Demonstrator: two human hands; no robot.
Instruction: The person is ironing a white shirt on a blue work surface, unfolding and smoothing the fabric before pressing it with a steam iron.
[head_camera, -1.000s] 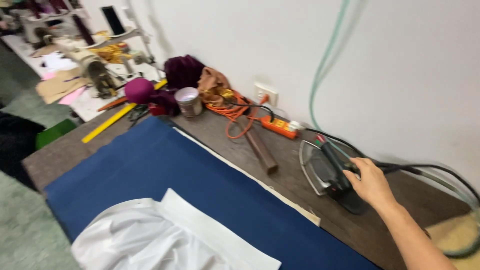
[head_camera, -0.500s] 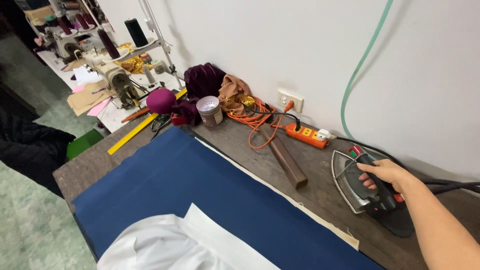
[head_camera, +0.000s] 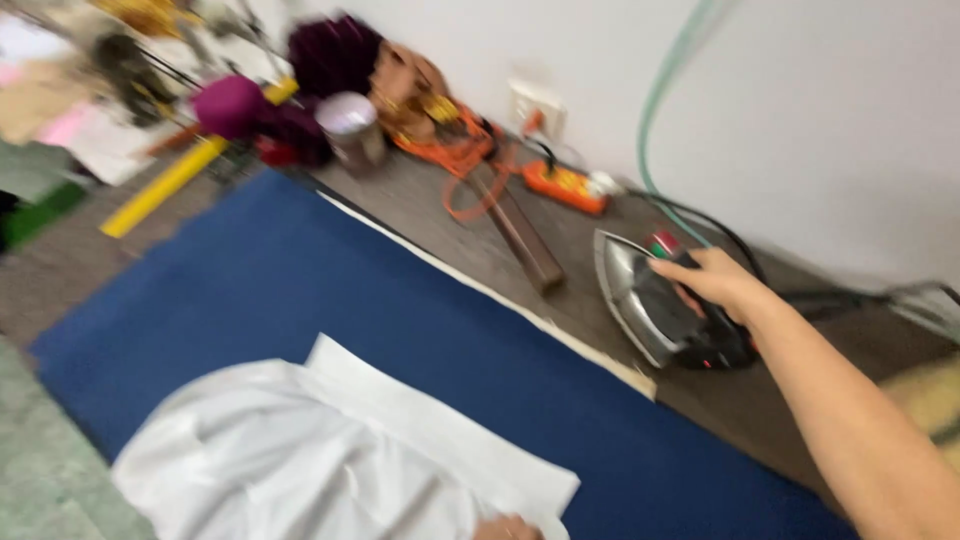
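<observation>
Right hand (head_camera: 715, 285) wraps the dark handle of the iron (head_camera: 655, 310) at right of frame (likely heavy, rigid; handle is the grip); left hand (head_camera: 508, 528) barely shows, state unclear

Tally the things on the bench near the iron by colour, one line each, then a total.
Orange: 2, power strip and coiled cord
Blue: 1, pressing cloth
White: 1, garment
Yellow: 1, ruler
Silver and black: 1, iron, right hand on its grip
Brown: 1, bar
Total: 7
</observation>
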